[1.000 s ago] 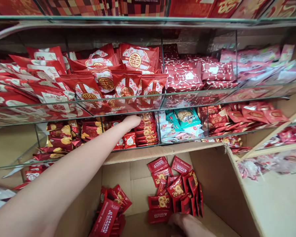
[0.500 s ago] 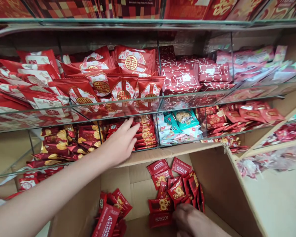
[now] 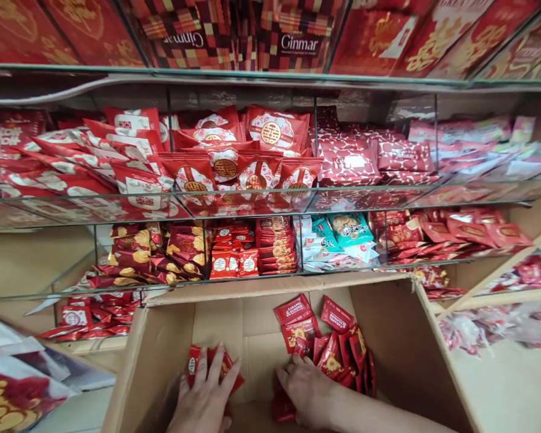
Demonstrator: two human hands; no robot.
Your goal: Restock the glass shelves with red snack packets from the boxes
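Note:
Inside a cardboard box lie red caramel and almond snack packets. My left hand rests over a small pile of red packets on the box's left side, its fingers spread and touching them. On the other side, my right hand has its fingers curled down around red packets at the left edge of the larger pile. Its fingertips are partly hidden. Two packets lie flat behind the right hand, near the box's back wall.
Glass-fronted shelves of snack packets stand just behind the box. On the lower shelf, a compartment of stacked red packets sits beside teal and white packets. Large printed bags lie at the lower left.
My left hand has come down from the lower shelf compartment into the box, onto the left packets. My right hand has shifted left and up along the pile. The view has moved too.

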